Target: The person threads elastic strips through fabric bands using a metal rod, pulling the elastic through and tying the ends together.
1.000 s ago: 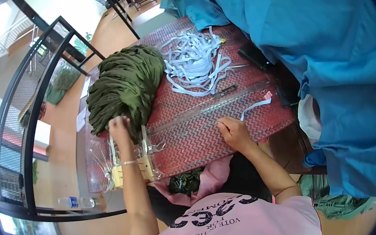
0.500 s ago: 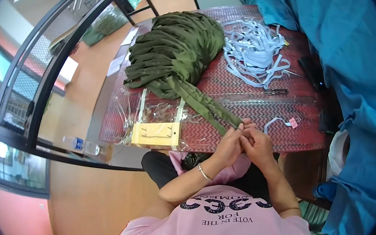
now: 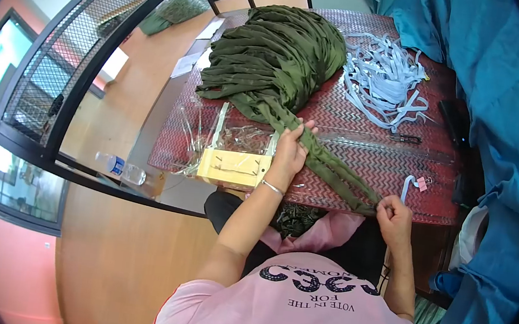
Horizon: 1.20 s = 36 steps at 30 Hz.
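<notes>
A long dark green fabric strip (image 3: 338, 173) runs from a large gathered bundle of green fabric (image 3: 275, 55) toward the table's near edge. My left hand (image 3: 291, 149) is closed around the strip close to the bundle, some fingertips showing past its far side. At the near end, my right hand (image 3: 395, 219) pinches the strip's tip between thumb and fingers. The strip is stretched between both hands, with a lengthwise gap visible in it. Just left of my left wrist lies a yellow block (image 3: 233, 168) with dark wire-like pieces, partly under clear plastic.
A tangle of pale blue straps (image 3: 384, 77) lies at the back right of the red patterned table (image 3: 365, 132). Nearby are a small dark tool (image 3: 406, 138) and a pink clip (image 3: 423, 183). Blue cloth (image 3: 500, 125) hangs at right; a black metal frame (image 3: 51, 132) stands at left.
My hands were together at the strip's end. The left hand has moved up along the strip toward the bundle, while the right has moved away to the right, holding the end.
</notes>
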Each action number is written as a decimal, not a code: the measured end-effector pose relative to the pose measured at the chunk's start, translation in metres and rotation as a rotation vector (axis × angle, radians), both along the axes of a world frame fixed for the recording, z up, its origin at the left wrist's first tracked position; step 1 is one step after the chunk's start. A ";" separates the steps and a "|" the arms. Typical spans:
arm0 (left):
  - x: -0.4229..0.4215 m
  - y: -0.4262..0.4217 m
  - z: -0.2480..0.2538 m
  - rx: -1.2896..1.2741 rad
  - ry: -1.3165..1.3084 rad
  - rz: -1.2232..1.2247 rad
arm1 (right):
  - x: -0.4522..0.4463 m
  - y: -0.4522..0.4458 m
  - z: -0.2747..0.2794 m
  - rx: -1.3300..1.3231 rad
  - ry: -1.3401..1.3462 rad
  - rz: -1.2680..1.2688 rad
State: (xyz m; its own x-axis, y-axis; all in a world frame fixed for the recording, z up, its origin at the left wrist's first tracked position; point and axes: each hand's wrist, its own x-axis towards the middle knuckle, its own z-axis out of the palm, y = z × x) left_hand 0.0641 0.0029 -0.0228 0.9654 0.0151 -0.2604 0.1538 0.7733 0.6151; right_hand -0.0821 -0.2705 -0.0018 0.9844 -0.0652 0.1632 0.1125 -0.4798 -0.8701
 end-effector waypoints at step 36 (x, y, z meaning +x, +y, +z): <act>-0.078 0.025 -0.005 0.013 -0.046 -0.413 | 0.052 0.088 0.011 0.222 0.214 0.392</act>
State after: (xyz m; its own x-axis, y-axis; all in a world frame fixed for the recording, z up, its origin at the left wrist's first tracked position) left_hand -0.0135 0.0274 -0.0279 0.9017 -0.3726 -0.2193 0.4215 0.6443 0.6382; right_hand -0.0305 -0.1826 0.0087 0.9516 0.3065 -0.0215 0.0546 -0.2376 -0.9698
